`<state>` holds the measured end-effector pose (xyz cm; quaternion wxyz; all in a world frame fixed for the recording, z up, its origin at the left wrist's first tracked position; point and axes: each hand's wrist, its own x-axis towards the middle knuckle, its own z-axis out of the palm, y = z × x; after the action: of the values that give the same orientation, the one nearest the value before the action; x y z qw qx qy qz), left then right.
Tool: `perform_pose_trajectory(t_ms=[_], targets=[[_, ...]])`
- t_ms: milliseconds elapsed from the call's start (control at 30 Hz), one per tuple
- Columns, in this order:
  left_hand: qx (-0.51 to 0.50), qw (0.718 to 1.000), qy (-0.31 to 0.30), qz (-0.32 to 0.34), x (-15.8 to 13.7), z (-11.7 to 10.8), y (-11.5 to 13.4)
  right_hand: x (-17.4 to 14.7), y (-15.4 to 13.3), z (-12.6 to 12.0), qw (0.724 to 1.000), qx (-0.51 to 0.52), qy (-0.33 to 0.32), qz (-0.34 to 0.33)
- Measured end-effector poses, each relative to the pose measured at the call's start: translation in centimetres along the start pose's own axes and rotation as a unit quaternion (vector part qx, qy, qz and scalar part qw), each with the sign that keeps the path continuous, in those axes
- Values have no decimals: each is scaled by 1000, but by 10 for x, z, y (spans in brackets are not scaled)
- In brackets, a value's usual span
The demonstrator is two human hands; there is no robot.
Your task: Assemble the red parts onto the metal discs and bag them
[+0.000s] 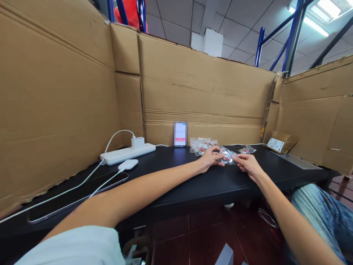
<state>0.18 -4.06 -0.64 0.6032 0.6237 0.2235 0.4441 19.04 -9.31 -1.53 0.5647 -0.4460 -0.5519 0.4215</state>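
Above the black table (176, 191), my left hand (209, 161) is closed on a round silver disc (226, 157) with red markings, fingers and thumb at its left edge. Clear plastic shows around the disc. My right hand (248, 164) pinches the right side of this clear plastic bag (234, 161), thumb and forefinger together. Whether the disc lies fully inside the bag is too small to tell. Just behind my left hand lies a pile of clear bags (199, 145) with red-marked items in them. Another small clear bag (247, 149) lies behind my right hand.
A phone (180, 134) stands against the cardboard wall (204, 88). At left are a white power strip (129, 153), a white puck-like device (128, 164) on a cable, and a dark tablet (79, 197). An opened cardboard packet (281, 142) sits at right.
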Motion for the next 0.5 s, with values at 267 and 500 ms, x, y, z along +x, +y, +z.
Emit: perform_pose_trajectory(t_ms=[267,500], targets=[[-1,999,-14,-34,-2,4,6,-4,-2,3,1000,3,6,-4],[-2,999,-1,-53,-1,4,7,-2,0,2,999,6,38,-8]])
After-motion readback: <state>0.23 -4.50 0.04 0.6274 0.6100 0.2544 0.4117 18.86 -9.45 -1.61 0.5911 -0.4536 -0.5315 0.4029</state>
